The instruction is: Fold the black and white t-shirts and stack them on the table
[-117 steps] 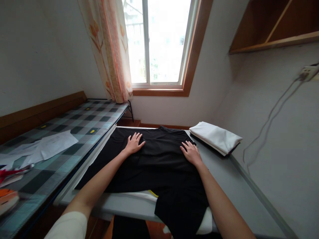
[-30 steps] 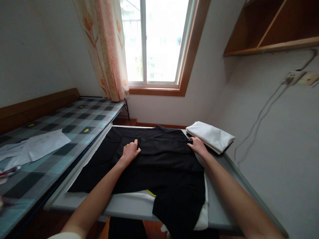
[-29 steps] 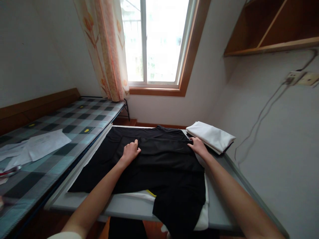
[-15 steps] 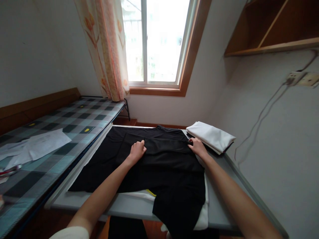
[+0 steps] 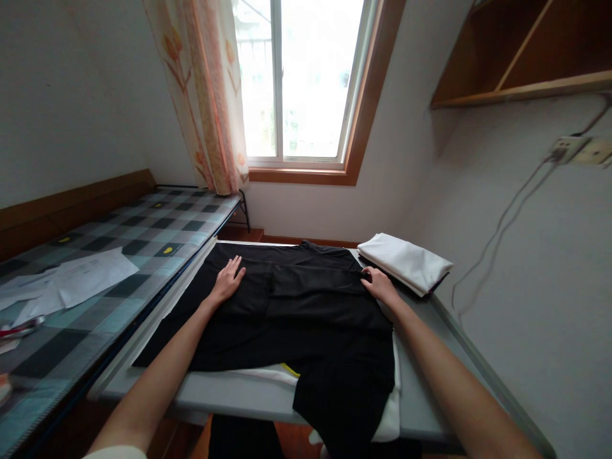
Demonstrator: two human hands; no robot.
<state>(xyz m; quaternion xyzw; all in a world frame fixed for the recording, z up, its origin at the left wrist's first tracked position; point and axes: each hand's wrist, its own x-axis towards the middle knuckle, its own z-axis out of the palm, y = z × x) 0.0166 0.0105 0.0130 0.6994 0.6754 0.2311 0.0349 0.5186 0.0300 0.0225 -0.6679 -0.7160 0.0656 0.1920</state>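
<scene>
A black garment [image 5: 315,312], which looks like a shirt, lies spread over the table with part of it folded across its upper half. My left hand [image 5: 228,279] rests flat on the cloth toward the left, fingers stretched out. At the right edge of the fold, my right hand [image 5: 379,283] pinches the black fabric between thumb and fingers. One sleeve-like part hangs over the table's front edge. Beneath the garment shows some white cloth [image 5: 391,417], with a short yellow edge near the middle front.
A folded white cloth [image 5: 404,261] sits on the grey table [image 5: 425,376] at the back right. To the left stands a bed with a checked mattress [image 5: 95,223], bearing papers [image 5: 81,280]. A shelf [image 5: 516,57] and a cable [image 5: 500,223] are on the right wall.
My left hand has let go of the fabric, moved left and flattened out on the garment. The cloth around it lies smoother. My right hand has stayed in place.
</scene>
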